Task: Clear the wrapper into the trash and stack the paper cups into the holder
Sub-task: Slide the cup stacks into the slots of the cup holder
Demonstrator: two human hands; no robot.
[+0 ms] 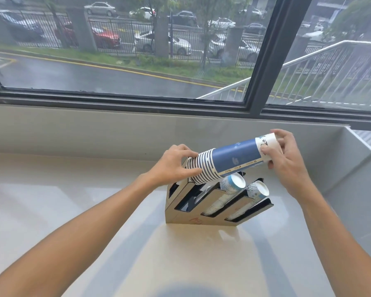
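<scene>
Hands (176,166) grip cup stack (227,159) above holder (201,217).

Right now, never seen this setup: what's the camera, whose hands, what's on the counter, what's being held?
There is one picture, from a wide-angle camera worn on a person's head, looking down at their own bare hands; no machine is involved. Both hands hold a nested stack of blue paper cups lying sideways: the left hand grips the rim end, and the right hand grips the white bottom end. Just below it, on a pale counter under a window, stands an angled cup holder. Two of its slots already hold white cups; at least one slot looks free.
</scene>
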